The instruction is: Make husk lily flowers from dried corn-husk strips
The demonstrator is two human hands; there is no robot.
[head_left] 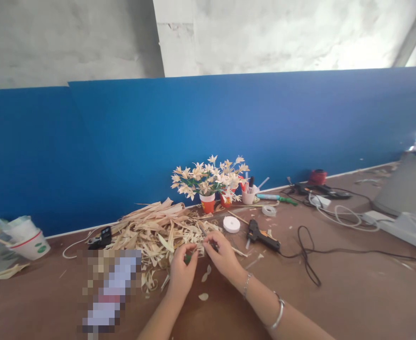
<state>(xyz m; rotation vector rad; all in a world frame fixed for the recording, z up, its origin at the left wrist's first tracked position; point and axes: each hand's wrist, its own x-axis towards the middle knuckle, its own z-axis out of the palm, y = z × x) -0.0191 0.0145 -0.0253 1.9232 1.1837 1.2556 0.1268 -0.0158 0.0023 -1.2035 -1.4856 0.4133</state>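
Note:
My left hand (183, 268) is closed, its fingertips pinching a small green piece (187, 258) whose kind I cannot make out. Close beside it, my right hand (222, 254) curls around a thin dark tool (214, 246), mostly hidden by the fingers. The fingertips of both hands nearly meet just in front of a heap of dried, pale husk strips (158, 231). A few pale petal-like pieces (203, 296) lie on the brown table below the hands. Behind the right hand sits a white roll (231, 224).
Pale artificial flowers (208, 177) stand in red cups (208, 204) against the blue partition (123, 141). A black glue gun (262, 236) and its cord lie to the right. At left are a pixelated phone-like object (112, 293) and a white paper cup (30, 244). A power strip (402, 231) sits far right.

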